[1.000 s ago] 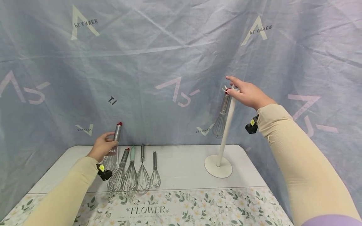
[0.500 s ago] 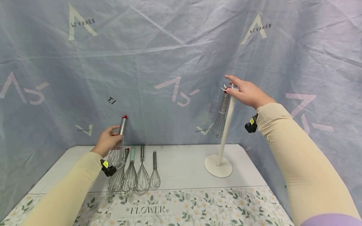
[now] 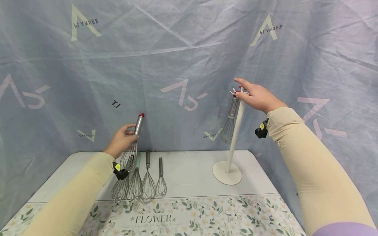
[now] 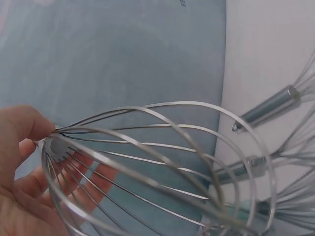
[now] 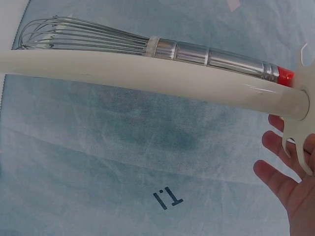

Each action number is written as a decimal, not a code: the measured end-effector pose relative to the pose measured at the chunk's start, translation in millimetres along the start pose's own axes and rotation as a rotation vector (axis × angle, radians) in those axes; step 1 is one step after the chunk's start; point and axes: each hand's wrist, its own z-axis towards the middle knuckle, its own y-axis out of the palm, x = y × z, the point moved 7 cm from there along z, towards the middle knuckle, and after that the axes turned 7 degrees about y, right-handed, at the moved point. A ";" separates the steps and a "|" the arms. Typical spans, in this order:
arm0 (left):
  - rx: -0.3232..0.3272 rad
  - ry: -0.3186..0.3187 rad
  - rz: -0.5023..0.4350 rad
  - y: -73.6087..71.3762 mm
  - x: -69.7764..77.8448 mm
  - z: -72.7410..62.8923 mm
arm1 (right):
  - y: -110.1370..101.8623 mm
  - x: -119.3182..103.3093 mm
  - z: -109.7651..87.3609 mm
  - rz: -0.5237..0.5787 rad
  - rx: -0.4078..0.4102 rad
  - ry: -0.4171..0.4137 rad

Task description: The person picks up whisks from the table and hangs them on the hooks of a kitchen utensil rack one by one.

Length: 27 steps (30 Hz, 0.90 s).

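My left hand (image 3: 121, 141) grips a whisk (image 3: 138, 125) with a silver handle and red tip. The whisk is raised off the table, tip up and leaning right, with the fingers near where wires meet handle. In the left wrist view its wire loops (image 4: 187, 127) fill the middle. My right hand (image 3: 260, 99) touches the top of a white hook stand (image 3: 235, 141), fingers mostly straight. Beside the pole another red-tipped whisk (image 3: 233, 108) hangs from a hook. In the right wrist view the fingers lie around the hooked top (image 5: 299, 129).
Several whisks lie in a row on the white table (image 3: 189, 173), among them a dark-handled whisk (image 3: 148, 177) and a small whisk (image 3: 161, 183). The held whisk partly covers those at the left. A flowered cloth (image 3: 206, 216) lies in front; a blue-grey curtain (image 3: 177, 39) hangs behind.
My left hand has moved right and up with the whisk, which now leans further right and passes over the row. My right hand stays at the stand's top.
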 end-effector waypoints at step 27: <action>-0.107 0.160 0.006 54.0 89.4 24.1 | 0.1 0.9 0.4 -0.033 -0.028 -0.009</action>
